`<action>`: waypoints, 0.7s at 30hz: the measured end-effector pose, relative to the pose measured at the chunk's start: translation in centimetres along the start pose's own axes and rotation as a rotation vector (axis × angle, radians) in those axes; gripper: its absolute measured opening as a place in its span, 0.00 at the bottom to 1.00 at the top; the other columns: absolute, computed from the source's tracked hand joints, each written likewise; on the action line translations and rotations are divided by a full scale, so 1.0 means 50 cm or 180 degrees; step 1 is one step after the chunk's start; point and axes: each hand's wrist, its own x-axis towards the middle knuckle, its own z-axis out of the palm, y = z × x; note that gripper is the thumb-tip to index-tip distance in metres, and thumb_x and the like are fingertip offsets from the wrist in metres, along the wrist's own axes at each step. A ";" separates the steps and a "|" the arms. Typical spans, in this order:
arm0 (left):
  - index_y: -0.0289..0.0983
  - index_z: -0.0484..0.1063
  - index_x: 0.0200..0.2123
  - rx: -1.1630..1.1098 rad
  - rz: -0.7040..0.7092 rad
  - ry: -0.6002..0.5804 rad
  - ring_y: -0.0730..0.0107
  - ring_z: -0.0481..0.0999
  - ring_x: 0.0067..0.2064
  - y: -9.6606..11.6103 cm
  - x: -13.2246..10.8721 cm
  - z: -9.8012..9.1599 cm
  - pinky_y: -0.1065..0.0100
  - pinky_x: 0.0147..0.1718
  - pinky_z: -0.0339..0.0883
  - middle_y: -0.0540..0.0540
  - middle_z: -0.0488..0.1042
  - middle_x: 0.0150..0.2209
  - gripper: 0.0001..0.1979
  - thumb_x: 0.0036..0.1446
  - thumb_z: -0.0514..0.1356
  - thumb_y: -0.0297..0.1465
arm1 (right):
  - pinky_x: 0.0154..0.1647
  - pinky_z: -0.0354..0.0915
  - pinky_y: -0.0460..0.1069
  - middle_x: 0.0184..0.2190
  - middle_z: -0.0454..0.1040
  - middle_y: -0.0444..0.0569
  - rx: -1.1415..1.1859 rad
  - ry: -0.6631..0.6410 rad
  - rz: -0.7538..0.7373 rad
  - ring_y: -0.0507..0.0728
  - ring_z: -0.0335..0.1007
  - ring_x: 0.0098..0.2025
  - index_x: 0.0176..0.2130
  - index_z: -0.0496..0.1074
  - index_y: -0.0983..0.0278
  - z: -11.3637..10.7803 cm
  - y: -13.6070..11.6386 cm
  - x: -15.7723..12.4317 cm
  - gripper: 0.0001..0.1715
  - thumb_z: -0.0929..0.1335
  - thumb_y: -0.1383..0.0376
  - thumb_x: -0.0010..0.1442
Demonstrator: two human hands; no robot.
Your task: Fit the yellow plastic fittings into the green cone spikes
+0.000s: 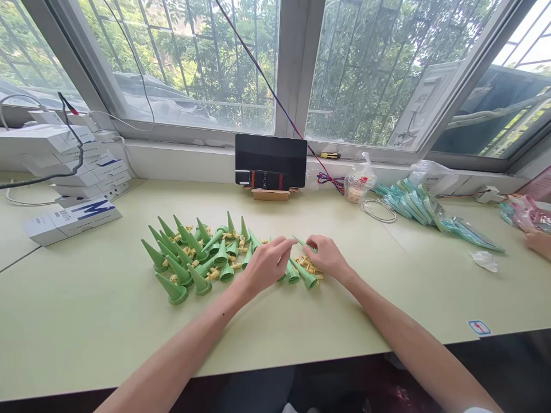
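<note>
Several green cone-shaped spikes [193, 255] with small yellow pieces [310, 267] among them lie in a heap on the pale green table [86, 321]. My left hand [264, 265] rests at the right end of the heap, fingers curled and pinching toward a green spike [301, 241]. My right hand [327, 255] is closed on the other end of that same spike, just above the yellow pieces. Two more green spikes [299, 274] lie between and below my hands.
A dark tablet [271, 160] stands on a wooden stand by the window. White boxes [73, 221] are stacked at left. Teal packets in bags [413, 203] and a coil of wire [379, 209] lie at right. Another person's hand [538, 241] shows at the right edge.
</note>
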 end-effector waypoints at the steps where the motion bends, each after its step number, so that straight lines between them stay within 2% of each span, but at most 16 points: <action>1: 0.37 0.71 0.47 0.0004 -0.0010 0.0009 0.75 0.65 0.25 0.001 0.000 0.000 0.73 0.27 0.59 0.47 0.71 0.31 0.15 0.67 0.46 0.28 | 0.33 0.59 0.49 0.27 0.71 0.47 0.0026 0.0033 0.0002 0.54 0.64 0.29 0.28 0.67 0.62 0.000 0.000 0.000 0.10 0.64 0.62 0.60; 5: 0.38 0.71 0.47 -0.0008 -0.0072 0.0029 0.76 0.64 0.24 0.001 0.002 0.002 0.73 0.28 0.60 0.47 0.72 0.33 0.15 0.68 0.46 0.32 | 0.35 0.62 0.50 0.26 0.72 0.48 0.0320 0.0332 -0.0055 0.55 0.66 0.30 0.28 0.69 0.63 -0.002 -0.002 0.001 0.11 0.64 0.62 0.61; 9: 0.38 0.71 0.47 -0.0012 -0.0077 0.0041 0.77 0.64 0.24 0.003 0.002 0.000 0.72 0.28 0.60 0.47 0.73 0.33 0.14 0.68 0.47 0.33 | 0.36 0.65 0.51 0.30 0.76 0.49 0.1132 0.0587 0.0076 0.56 0.70 0.32 0.34 0.71 0.63 -0.011 -0.014 0.004 0.11 0.65 0.58 0.61; 14: 0.38 0.72 0.47 -0.0007 -0.0108 0.0042 0.76 0.66 0.25 0.010 0.002 -0.002 0.72 0.29 0.61 0.47 0.74 0.35 0.14 0.68 0.49 0.33 | 0.36 0.68 0.51 0.29 0.76 0.50 0.2636 0.0327 0.0541 0.57 0.73 0.34 0.42 0.69 0.64 -0.020 -0.030 0.002 0.18 0.68 0.53 0.59; 21: 0.39 0.71 0.49 -0.0027 -0.0119 0.0003 0.77 0.67 0.24 0.011 0.000 0.002 0.71 0.30 0.63 0.47 0.76 0.38 0.14 0.67 0.52 0.38 | 0.39 0.69 0.53 0.33 0.78 0.51 0.3592 -0.0065 0.0663 0.56 0.73 0.35 0.46 0.67 0.63 -0.022 -0.035 -0.002 0.23 0.70 0.51 0.57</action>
